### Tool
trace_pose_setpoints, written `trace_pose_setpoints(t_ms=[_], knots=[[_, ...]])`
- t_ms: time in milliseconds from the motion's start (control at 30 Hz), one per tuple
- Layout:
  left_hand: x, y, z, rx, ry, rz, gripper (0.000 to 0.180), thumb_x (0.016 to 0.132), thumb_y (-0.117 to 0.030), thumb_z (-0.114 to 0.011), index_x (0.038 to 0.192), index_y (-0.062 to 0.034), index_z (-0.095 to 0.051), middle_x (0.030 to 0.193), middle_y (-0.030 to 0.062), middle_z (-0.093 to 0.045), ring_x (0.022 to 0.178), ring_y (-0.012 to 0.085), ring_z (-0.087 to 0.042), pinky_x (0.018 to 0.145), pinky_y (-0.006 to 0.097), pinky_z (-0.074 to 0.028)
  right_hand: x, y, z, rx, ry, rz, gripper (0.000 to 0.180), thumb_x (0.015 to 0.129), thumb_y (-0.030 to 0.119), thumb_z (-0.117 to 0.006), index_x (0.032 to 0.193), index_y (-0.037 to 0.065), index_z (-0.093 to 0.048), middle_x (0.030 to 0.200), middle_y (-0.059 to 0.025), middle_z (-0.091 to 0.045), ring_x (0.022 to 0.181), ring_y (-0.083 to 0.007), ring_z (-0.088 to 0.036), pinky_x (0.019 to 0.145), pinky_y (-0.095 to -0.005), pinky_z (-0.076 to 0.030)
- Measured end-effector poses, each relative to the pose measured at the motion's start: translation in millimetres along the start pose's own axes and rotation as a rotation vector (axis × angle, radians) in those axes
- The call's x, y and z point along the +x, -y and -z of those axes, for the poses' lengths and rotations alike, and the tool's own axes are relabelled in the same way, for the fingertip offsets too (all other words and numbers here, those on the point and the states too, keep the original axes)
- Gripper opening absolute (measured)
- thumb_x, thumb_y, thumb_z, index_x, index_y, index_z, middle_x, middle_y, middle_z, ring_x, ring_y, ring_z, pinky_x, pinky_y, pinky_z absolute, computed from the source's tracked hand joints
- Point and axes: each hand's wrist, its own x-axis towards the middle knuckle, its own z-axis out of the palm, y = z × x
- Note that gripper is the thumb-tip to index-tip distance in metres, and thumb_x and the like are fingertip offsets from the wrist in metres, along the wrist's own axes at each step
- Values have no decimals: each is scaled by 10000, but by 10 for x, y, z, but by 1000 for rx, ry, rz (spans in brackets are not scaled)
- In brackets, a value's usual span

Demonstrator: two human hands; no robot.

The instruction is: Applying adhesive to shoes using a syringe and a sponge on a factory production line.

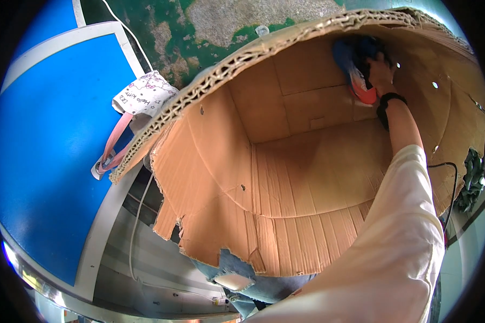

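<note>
Deep inside the corrugated cardboard box (307, 177), the right hand (380, 70) clenches soft blue-and-red fabric (353, 67) in its grip.

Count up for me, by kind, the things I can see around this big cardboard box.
Cardboard box: 1
Blue, white and red item gripped by the right hand deep in the box: 1
Small white patterned bag with pink straps, outside the box: 1
Black wristband: 1
Total: 4
</note>
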Motion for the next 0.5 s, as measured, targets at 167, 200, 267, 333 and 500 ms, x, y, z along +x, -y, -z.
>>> trace_pose_setpoints(t_ms=[167,200,267,333,500], knots=[[547,-336,76,51,63,-92,300,952,-195,-478,1146,-2,-602,1099,220,-626,959,333,-642,766,413,-528,337,-258,-270,89,115,48,510,806,97,-572,1240,364,-583,1322,-141,-538,1322,-318,-426,1071,-704,-139],[651,-355,166,77,69,-98,300,951,-196,-479,1143,-2,-604,1096,219,-628,956,333,-643,764,413,-529,239,-69,-31,169,358,21,533,782,94,-601,1242,363,-582,1331,-140,-533,1326,-313,-423,1065,-693,-161],[836,-445,229,102,99,-124,298,950,-198,-480,1138,-4,-606,1088,217,-631,948,332,-646,759,413,-530,133,-48,32,184,356,18,547,753,101,-636,1237,350,-587,1323,-128,-544,1313,-304,-438,1058,-669,-187],[959,-566,253,108,138,-151,297,949,-200,-481,1134,-6,-609,1081,215,-634,941,331,-648,754,413,-531,93,-269,-160,179,345,12,563,724,108,-672,1233,337,-592,1314,-115,-554,1300,-296,-453,1051,-644,-213],[933,-763,430,134,207,-128,294,945,-205,-484,1121,-10,-616,1064,210,-641,923,329,-653,741,412,-534,-694,-205,118,169,292,302,699,509,277,-891,1163,241,-647,1152,-76,-658,1205,-301,-535,1020,-561,-271]])
